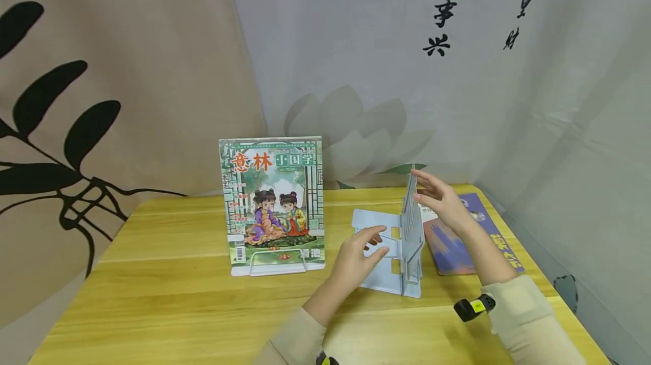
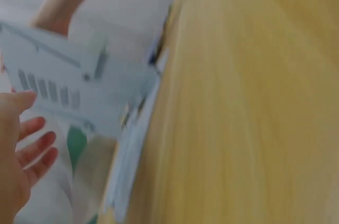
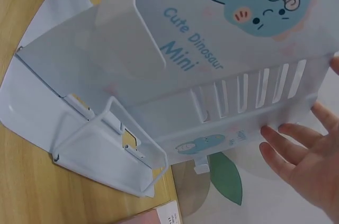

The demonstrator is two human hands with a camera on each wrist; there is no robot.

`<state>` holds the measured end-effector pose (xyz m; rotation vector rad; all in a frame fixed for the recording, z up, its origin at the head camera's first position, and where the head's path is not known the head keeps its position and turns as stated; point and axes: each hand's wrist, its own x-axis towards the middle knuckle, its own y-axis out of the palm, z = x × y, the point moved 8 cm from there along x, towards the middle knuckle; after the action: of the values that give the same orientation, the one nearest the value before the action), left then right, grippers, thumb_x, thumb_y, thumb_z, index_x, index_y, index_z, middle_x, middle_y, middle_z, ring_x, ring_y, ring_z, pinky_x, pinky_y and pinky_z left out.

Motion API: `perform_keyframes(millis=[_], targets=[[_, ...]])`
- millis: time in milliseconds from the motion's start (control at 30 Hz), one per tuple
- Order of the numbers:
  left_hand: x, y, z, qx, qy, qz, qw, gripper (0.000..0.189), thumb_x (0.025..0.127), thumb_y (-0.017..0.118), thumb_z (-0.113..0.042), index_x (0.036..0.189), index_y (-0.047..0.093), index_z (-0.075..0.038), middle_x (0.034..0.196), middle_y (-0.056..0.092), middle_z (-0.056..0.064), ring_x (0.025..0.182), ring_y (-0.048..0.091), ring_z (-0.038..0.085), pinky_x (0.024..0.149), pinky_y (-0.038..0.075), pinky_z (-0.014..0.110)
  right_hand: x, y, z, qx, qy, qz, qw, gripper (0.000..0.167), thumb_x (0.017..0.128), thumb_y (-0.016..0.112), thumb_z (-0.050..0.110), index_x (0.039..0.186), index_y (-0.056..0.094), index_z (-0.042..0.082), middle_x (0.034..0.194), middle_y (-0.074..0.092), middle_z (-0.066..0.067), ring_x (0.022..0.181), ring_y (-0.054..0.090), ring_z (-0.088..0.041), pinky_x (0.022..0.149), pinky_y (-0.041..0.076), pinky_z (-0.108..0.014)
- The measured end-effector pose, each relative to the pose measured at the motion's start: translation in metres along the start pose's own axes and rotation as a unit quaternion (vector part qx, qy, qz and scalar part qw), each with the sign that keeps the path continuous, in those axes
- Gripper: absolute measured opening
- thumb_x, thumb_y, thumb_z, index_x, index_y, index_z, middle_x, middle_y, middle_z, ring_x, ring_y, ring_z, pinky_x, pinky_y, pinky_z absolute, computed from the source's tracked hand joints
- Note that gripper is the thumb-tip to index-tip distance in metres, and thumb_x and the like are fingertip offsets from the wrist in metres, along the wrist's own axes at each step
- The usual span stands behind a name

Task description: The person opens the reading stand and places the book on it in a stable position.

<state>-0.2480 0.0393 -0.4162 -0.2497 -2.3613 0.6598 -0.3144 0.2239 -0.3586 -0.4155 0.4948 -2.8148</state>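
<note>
A pale blue metal book stand stands on the table, its back panel raised nearly upright from a flat base. In the right wrist view, the panel carries a dinosaur print and a row of slots, with a wire page holder at its foot. My right hand touches the panel's upper edge with fingers spread and fairly straight. Over the base hovers my left hand, loosely bent and holding nothing. In the left wrist view, that hand is beside the panel's slotted side.
To the left, a green illustrated magazine leans upright on another stand, behind a wire holder. A purple book lies flat at the right, partly behind my right arm. Hanging printed cloth backs the wooden table.
</note>
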Motion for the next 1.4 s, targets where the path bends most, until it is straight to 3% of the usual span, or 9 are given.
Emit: perform_keyframes(millis=[200, 300, 433, 733, 900, 1233, 1400], targets=[[-0.003, 0.006, 0.039, 0.057, -0.069, 0.068, 0.9937, 0.038, 0.086, 0.073, -0.016, 0.121, 0.065, -0.009, 0.100, 0.068, 0.004, 0.093, 0.062, 0.021, 0.080, 0.049, 0.030, 0.005, 0.003, -0.003, 0.012, 0.009, 0.017, 0.9997, 0.058, 0.097, 0.056, 0.017, 0.151, 0.032, 0.015, 0.150, 0.031, -0.020, 0.135, 0.030, -0.040, 0.104, 0.028, -0.060], [-0.007, 0.013, 0.050, 0.073, -0.086, 0.104, 0.9881, 0.036, 0.084, 0.074, -0.015, 0.119, 0.066, -0.008, 0.099, 0.068, 0.004, 0.092, 0.061, 0.020, 0.081, 0.049, 0.029, 0.008, 0.005, -0.003, 0.013, 0.009, 0.027, 0.9995, 0.058, 0.098, 0.055, 0.016, 0.151, 0.031, 0.016, 0.150, 0.030, -0.021, 0.135, 0.028, -0.040, 0.104, 0.027, -0.060], [-0.011, 0.017, 0.061, 0.071, -0.094, 0.123, 0.9853, 0.034, 0.082, 0.076, -0.012, 0.114, 0.068, -0.006, 0.094, 0.067, 0.004, 0.089, 0.059, 0.017, 0.079, 0.048, 0.027, 0.013, 0.008, -0.002, 0.004, 0.002, 0.044, 0.9990, 0.057, 0.099, 0.055, 0.016, 0.151, 0.032, 0.017, 0.150, 0.030, -0.021, 0.135, 0.029, -0.040, 0.105, 0.027, -0.058], [-0.013, 0.021, 0.072, 0.046, -0.104, 0.127, 0.9853, 0.025, 0.078, 0.079, -0.008, 0.103, 0.072, -0.004, 0.089, 0.063, 0.001, 0.083, 0.055, 0.014, 0.074, 0.047, 0.023, 0.023, 0.013, -0.002, 0.008, -0.020, 0.082, 0.9964, 0.056, 0.099, 0.053, 0.014, 0.151, 0.032, 0.013, 0.151, 0.030, -0.018, 0.134, 0.030, -0.041, 0.104, 0.027, -0.059], [-0.012, 0.025, 0.075, 0.063, -0.101, 0.118, 0.9858, 0.014, 0.077, 0.080, -0.007, 0.090, 0.075, -0.007, 0.083, 0.060, -0.004, 0.080, 0.052, 0.010, 0.072, 0.045, 0.021, 0.026, 0.016, -0.004, 0.022, -0.022, 0.096, 0.9949, 0.056, 0.099, 0.052, 0.015, 0.151, 0.031, 0.013, 0.155, 0.024, -0.011, 0.136, 0.028, -0.039, 0.106, 0.026, -0.058], [-0.013, 0.026, 0.074, 0.112, -0.098, 0.087, 0.9850, 0.006, 0.079, 0.076, -0.006, 0.078, 0.073, -0.012, 0.077, 0.056, -0.008, 0.078, 0.050, 0.011, 0.074, 0.041, 0.028, 0.025, 0.019, -0.009, 0.030, -0.017, 0.089, 0.9954, 0.055, 0.101, 0.049, 0.017, 0.152, 0.028, 0.015, 0.155, 0.023, -0.010, 0.138, 0.023, -0.038, 0.107, 0.021, -0.059], [-0.016, 0.025, 0.074, 0.104, -0.096, 0.068, 0.9876, 0.007, 0.080, 0.075, -0.007, 0.079, 0.072, -0.012, 0.079, 0.058, -0.007, 0.079, 0.050, 0.011, 0.074, 0.039, 0.030, 0.025, 0.021, -0.009, 0.030, -0.015, 0.085, 0.9958, 0.055, 0.101, 0.048, 0.017, 0.152, 0.028, 0.015, 0.154, 0.023, -0.015, 0.138, 0.024, -0.038, 0.107, 0.022, -0.059]])
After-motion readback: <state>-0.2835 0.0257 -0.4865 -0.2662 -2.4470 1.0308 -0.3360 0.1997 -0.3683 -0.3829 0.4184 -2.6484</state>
